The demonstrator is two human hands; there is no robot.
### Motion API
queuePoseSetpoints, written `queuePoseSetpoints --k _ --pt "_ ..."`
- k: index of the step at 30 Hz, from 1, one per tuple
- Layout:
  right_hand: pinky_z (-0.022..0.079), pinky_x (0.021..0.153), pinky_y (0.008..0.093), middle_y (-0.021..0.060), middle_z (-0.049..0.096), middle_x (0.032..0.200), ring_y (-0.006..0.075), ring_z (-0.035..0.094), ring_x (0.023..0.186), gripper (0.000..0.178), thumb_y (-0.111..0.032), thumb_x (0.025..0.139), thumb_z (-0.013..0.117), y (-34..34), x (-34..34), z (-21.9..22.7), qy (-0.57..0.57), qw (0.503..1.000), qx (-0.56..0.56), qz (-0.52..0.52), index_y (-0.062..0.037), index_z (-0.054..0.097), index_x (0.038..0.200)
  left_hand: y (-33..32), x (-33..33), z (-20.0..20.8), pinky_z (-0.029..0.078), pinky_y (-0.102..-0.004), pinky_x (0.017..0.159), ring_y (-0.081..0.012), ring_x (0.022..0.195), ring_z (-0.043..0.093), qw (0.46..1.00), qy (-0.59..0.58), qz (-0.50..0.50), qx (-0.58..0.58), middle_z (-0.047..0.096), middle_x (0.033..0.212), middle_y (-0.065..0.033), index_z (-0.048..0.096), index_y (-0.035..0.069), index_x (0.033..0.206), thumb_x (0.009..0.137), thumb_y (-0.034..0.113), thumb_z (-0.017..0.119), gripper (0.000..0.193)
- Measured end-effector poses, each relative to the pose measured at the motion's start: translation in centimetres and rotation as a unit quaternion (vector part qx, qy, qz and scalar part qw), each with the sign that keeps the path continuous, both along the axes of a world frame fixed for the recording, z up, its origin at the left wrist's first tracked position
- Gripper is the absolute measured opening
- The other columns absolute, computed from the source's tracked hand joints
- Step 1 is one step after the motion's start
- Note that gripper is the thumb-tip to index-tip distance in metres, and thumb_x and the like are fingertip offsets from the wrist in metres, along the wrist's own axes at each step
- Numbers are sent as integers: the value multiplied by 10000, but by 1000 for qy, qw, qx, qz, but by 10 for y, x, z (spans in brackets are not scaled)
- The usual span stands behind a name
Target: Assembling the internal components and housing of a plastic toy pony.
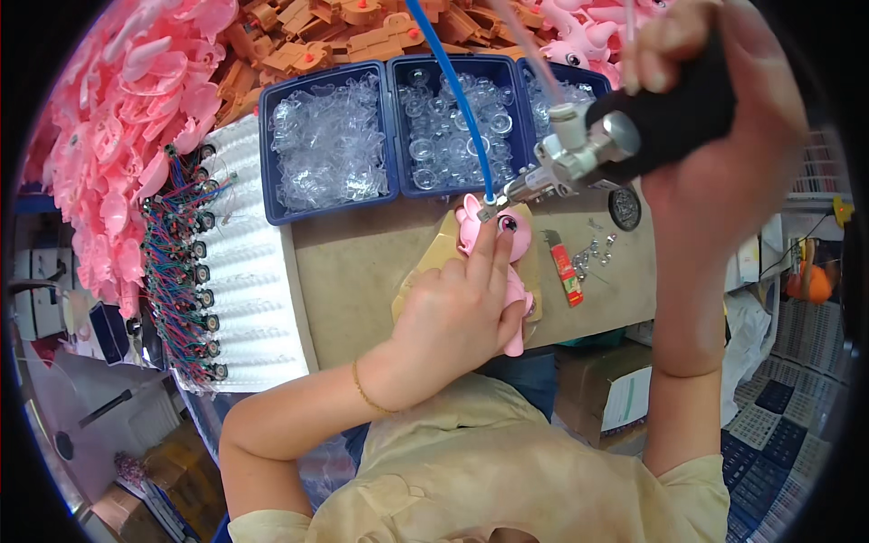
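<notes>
My left hand [448,312] grips a pink plastic toy animal [518,288] against a tan holder [418,276] on the table. Two of its fingers reach up over the toy's head, by a dark eye, and the thumb lies along the side. My right hand [756,100], raised at the upper right, is wrapped around a power screwdriver [579,149] with a black body and metal nose. A blue tube [460,95] runs into the nose, whose tip meets the toy's head close to my left fingertips. The exact contact spot is hidden.
Blue bins [391,136] of clear plastic parts line the far side. Pink shells [118,154] heap at left beside wired parts [206,271] on white foam [258,299]. Orange-brown parts [317,36] pile behind. A red strip [566,271], small metal pieces [593,253] and a round dish [625,208] lie right.
</notes>
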State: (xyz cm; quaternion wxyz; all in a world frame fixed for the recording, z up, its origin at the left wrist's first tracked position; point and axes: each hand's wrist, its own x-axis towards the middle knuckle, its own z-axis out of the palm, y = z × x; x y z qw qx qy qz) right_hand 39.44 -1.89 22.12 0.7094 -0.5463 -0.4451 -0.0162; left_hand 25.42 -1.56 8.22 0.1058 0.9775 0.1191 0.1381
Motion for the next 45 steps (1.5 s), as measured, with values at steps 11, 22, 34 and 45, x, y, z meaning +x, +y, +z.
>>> queuePoseSetpoints --k 11,22,34,45 --pt "410 561 260 66 478 675 144 460 563 339 -271 892 460 -31 1 12 85 994 -13 61 37 461 1033 4 -6 -5 463 -261 495 -149 550 536 999 -34 21 24 543 1237 -135 567 24 1172 765 393 588 550" --pt "400 618 303 64 456 755 154 446 641 282 -254 919 380 -59 4 2 116 981 -13 158 8 482 917 3 -5 -9 468 -254 510 -137 570 542 999 -18 3 37 530 1265 -117 535 40 1228 721 253 594 553" --pt "404 414 235 59 482 596 119 453 424 443 -299 871 523 -36 -10 17 -23 997 21 -73 63 428 1108 5 -6 -9 461 -235 498 -125 544 527 998 -20 18 63 526 1270 -120 550 46 1205 723 260 597 530" --pt "415 430 229 59 474 594 125 461 441 459 -323 876 522 -32 -11 5 10 995 -9 -101 61 426 1109 5 -5 -8 459 -243 510 -128 569 535 999 -9 15 35 529 1273 -102 543 41 1217 727 266 603 543"
